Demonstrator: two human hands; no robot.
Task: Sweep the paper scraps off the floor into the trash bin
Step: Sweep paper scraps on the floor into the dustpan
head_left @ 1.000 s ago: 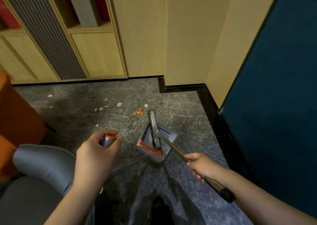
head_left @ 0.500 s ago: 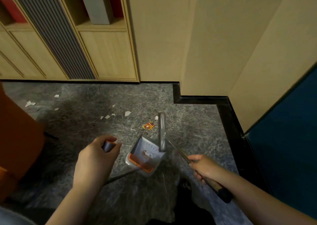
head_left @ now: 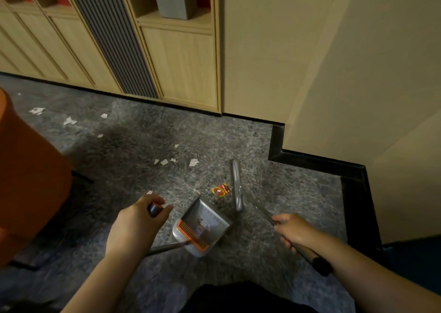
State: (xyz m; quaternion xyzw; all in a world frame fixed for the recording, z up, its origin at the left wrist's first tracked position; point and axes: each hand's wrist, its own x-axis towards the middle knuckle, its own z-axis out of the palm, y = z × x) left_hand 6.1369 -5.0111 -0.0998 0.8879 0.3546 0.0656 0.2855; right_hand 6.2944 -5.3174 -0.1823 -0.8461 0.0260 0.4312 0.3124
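The left hand (head_left: 136, 227) grips the dustpan (head_left: 202, 227) handle, the right hand (head_left: 294, 230) the broom (head_left: 236, 184) stick. Wide grey floor (head_left: 143, 150) lies open toward the cabinets (head_left: 176, 60), where paper scraps (head_left: 164, 162) are scattered; a yellow-red wrapper (head_left: 221, 190) sits between dustpan and broom.

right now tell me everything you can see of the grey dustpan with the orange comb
The grey plastic dustpan with the orange comb edge sits low over the grey speckled floor, its open mouth facing up and away toward the red and yellow wrapper. The toothed orange comb runs along its near rim. Ridged lines mark the inside, and a small pale scrap lies in it. A thin dark metal pole runs from the near side up to the left hand, which grips its orange-ringed top end. Whether the pan touches the floor is unclear.
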